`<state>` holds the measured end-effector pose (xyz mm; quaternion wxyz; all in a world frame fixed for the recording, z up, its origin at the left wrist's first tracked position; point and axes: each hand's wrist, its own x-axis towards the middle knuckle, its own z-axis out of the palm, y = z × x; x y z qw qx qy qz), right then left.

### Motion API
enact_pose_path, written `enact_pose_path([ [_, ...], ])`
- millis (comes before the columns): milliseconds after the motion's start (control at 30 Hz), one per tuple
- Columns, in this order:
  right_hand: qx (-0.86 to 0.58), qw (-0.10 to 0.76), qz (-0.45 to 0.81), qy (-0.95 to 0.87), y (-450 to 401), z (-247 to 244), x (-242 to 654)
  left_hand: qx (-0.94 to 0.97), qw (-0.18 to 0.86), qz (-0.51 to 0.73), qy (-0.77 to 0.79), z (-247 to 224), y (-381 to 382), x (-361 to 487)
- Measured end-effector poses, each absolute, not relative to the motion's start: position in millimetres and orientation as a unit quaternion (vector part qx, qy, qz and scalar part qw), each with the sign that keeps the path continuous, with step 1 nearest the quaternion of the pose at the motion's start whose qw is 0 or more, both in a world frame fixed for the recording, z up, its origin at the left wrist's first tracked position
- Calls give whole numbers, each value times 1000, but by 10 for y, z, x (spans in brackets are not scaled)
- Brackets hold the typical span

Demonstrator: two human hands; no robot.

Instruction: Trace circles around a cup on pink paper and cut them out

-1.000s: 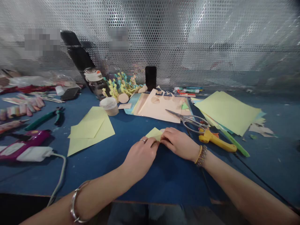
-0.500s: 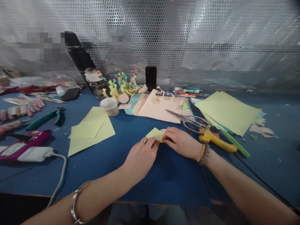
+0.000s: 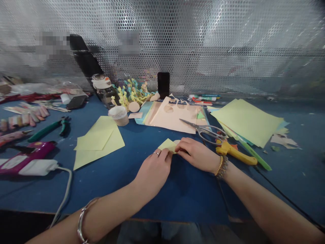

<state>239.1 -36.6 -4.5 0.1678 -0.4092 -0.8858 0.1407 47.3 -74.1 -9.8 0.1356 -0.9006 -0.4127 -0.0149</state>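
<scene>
A small piece of pale yellow paper (image 3: 168, 145) lies on the blue table between my hands, its pointed corner facing away from me. My left hand (image 3: 156, 171) has its fingers closed on the near left part of the paper. With fingertips pinched together, my right hand (image 3: 196, 153) grips the paper's right edge. Just behind the right fingertips a pale round paper piece (image 3: 176, 141) shows in part. The fingers hide the near edge of the yellow paper. Beyond my right hand lie grey scissors (image 3: 210, 133), blades pointing left.
Yellow sheets (image 3: 100, 144) lie to the left, near a white tub (image 3: 118, 116). A yellow-handled glue gun (image 3: 236, 154) and a green cutter (image 3: 256, 156) rest on the right, by a paper stack (image 3: 250, 118). Green pliers (image 3: 49, 130) and a purple power strip (image 3: 27, 157) are far left.
Both hands stay at the yellow paper and keep hold of it. My fingers and forearms have shifted only very slightly.
</scene>
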Motion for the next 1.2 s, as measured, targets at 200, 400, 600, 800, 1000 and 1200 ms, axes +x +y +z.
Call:
enact_pose_path([
  [200,-394,169,139,-892,-371,-46,2389,-898,136,-10,-418,-85,-747,475],
  [400,-395,164,116,-896,-367,-76,2383,-899,132,-9,-417,-75,-735,475],
  [600,-378,139,45,-914,-456,-24,2361,-897,140,-5,-418,-51,-738,488],
  [800,-365,121,6,-923,-497,4,2334,-900,139,3,-414,-35,-740,491],
  [1000,-369,93,-7,-925,-512,25,2309,-902,148,-9,-407,-71,-742,466],
  [1200,-374,72,-17,-925,-525,31,2291,-903,160,-37,-398,-107,-739,439],
])
